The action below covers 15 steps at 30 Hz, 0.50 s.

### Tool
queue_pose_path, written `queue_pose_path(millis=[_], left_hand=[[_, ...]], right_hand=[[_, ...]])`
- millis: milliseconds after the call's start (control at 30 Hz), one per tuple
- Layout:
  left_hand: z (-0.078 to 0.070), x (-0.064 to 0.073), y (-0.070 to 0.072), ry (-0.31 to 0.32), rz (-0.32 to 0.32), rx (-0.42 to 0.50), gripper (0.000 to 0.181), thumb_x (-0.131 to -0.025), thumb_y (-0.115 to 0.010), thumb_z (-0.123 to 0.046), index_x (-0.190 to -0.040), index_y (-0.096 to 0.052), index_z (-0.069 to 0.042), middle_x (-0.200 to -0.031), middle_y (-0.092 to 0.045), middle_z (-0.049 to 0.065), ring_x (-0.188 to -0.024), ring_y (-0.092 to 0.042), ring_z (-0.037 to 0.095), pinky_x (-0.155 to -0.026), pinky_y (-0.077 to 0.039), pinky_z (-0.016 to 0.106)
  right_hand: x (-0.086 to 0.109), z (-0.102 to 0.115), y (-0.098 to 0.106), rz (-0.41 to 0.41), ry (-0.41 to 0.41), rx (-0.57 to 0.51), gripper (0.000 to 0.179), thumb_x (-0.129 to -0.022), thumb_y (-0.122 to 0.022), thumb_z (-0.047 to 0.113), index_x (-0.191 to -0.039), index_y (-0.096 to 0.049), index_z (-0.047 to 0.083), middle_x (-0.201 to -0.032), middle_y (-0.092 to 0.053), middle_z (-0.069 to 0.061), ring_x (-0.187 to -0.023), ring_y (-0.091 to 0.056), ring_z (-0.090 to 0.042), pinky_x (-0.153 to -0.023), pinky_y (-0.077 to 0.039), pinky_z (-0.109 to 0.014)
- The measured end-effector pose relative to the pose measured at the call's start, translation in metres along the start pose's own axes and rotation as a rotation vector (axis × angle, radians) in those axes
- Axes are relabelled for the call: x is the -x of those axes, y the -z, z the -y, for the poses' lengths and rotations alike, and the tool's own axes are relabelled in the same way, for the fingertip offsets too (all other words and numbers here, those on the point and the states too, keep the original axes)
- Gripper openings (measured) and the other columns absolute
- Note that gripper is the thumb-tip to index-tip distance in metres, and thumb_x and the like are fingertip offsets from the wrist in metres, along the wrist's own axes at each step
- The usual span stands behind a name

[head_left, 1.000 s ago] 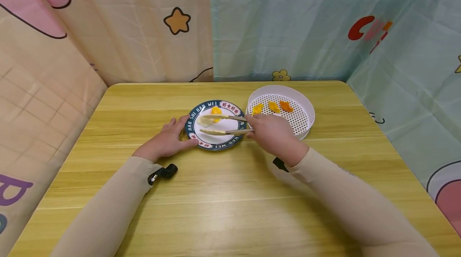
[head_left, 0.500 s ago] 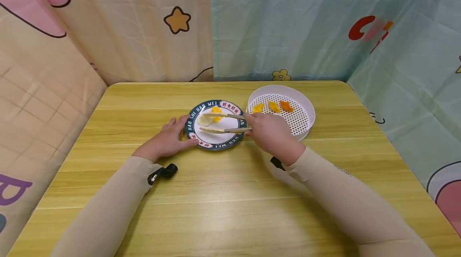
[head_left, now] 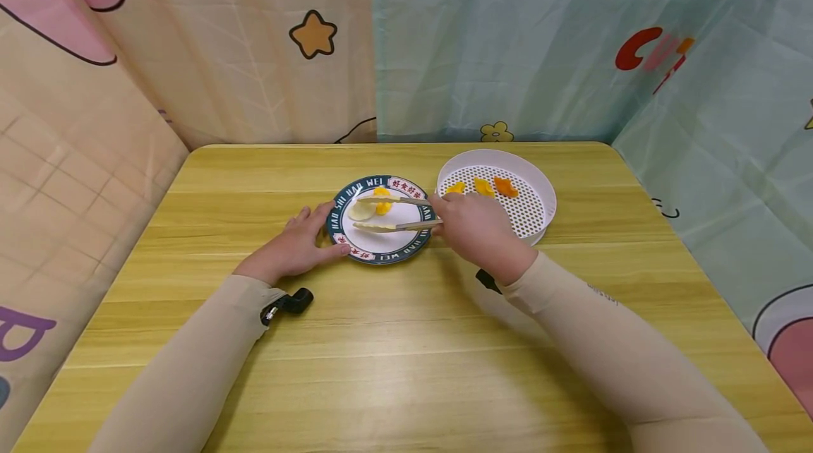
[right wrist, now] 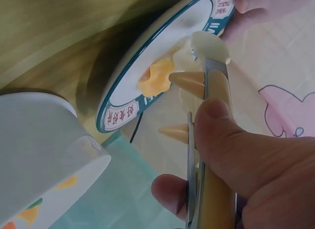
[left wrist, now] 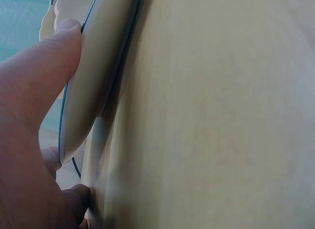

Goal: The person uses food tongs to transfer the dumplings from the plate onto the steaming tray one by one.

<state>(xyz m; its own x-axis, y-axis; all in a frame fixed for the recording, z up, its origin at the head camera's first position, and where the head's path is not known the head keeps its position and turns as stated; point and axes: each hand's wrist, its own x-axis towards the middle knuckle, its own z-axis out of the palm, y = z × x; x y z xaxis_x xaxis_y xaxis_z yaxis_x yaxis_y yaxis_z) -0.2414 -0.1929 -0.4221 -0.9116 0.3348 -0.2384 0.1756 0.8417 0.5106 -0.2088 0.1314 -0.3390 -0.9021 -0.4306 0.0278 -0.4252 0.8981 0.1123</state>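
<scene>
The round plate with a dark teal, lettered rim and a white centre (head_left: 384, 241) sits on the wood-grain table (head_left: 356, 368). On it, left of centre, lies a pale, rounded, smooth piece (head_left: 360, 212), and just right of that, toward the plate's far side, a bright yellow, crinkled piece (head_left: 383, 209).

The left hand (head_left: 295, 245) rests at the plate's left edge, its fingers and thumb spread along the rim. That looks like a sound brace; light, steady pressure should stop the plate sliding without tipping it.

The right hand (head_left: 476, 227), over the plate's right edge, grips a pair of cream-tipped tongs with metal arms (head_left: 409, 226). Their two arms stand spread, with nothing pinched between them — one passes above both pieces, the other over bare plate nearer the person. Whether the upper tip touches either piece, I cannot tell.

For a clean hold, the tongs would do better shifted toward the plate's far side, so one tip stands on each side of a single piece — both tips low, squeezed gently, since the pieces look soft.

Just right of the plate is a white, round, perforated basket (head_left: 527, 213) bearing yellow and orange pieces (head_left: 505, 187); the right hand partly covers it.
</scene>
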Motion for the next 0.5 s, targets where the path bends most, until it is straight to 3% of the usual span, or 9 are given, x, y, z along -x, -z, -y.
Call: queue_pose_path(millis=[267,500], left_hand=[[-0.0002,0.0004,0.0008,-0.001,0.001,0.001,0.112,-0.088,-0.059,-0.083,-0.171,-0.009,-0.028,-0.178,-0.012,0.015,-0.162,0.000,0.052,-0.121,-0.015,0.079],[-0.0002,0.0005,0.0007,-0.001,0.001,0.000,0.112,-0.088,-0.059,-0.083,-0.171,-0.008,-0.029,-0.178,-0.012,0.015,-0.161,-0.001,0.053,-0.120,-0.016,0.080]], right_hand=[[-0.0032,-0.0012,0.0038,-0.032,0.015,0.004,0.045,-0.093,-0.083,0.033,-0.131,-0.067,0.015,-0.102,-0.076,-0.002,-0.074,-0.066,-0.022,-0.055,-0.056,-0.037],[-0.0063,-0.0018,0.0050,-0.054,0.030,0.029,0.043,-0.092,-0.083,0.031,-0.128,-0.068,0.015,-0.104,-0.076,-0.003,-0.079,-0.068,-0.024,-0.064,-0.058,-0.039]])
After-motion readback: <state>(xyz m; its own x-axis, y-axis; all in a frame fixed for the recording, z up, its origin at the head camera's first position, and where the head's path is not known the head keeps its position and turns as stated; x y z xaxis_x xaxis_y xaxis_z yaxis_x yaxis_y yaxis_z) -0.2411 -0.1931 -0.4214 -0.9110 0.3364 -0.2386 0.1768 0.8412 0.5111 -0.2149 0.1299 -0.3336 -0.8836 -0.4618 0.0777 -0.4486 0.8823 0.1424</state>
